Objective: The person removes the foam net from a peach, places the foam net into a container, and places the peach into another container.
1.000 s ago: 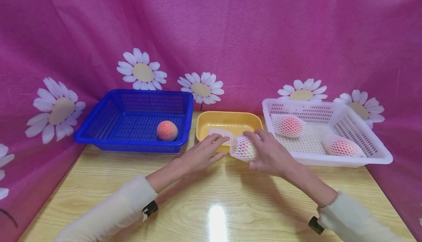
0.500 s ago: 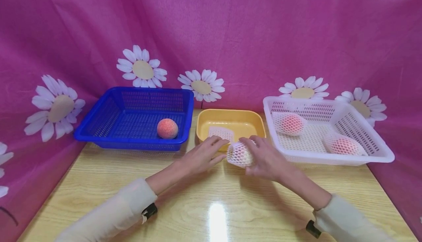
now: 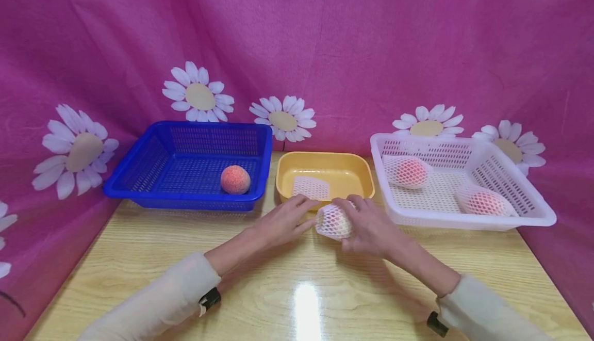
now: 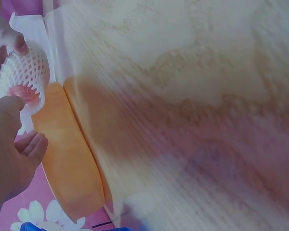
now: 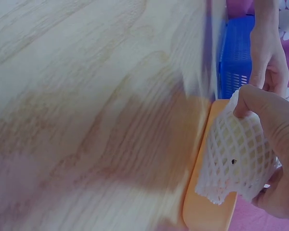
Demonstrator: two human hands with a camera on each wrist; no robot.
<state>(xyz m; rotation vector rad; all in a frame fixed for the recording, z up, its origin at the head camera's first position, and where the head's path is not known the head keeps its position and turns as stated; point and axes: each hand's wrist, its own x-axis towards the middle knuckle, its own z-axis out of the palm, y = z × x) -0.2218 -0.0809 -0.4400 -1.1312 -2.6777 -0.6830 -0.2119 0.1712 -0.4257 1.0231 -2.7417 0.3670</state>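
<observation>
My right hand [image 3: 375,229] grips a peach in a white foam net [image 3: 334,222] just in front of the yellow tray [image 3: 351,158]. The net's open end faces left, and pink fruit [image 4: 24,91] shows through it in the left wrist view. In the right wrist view, fingers and thumb curl around the foam net [image 5: 238,154]. Close to that open end is my left hand [image 3: 278,224], its fingers loosely bent and its thumb tip overlapping the peach in the left wrist view. An empty foam net [image 3: 311,188] lies flat in the tray.
On the left stands a blue basket [image 3: 185,197] holding one bare peach [image 3: 235,179]. A white basket [image 3: 468,220] on the right holds two netted peaches, one at the left [image 3: 411,173] and one at the right [image 3: 484,203]. A pink flowered cloth [image 3: 325,47] hangs behind.
My right hand has brought the netted peach slightly left and nearer, toward my left hand. The left hand has shifted little, and more of the empty net in the tray shows.
</observation>
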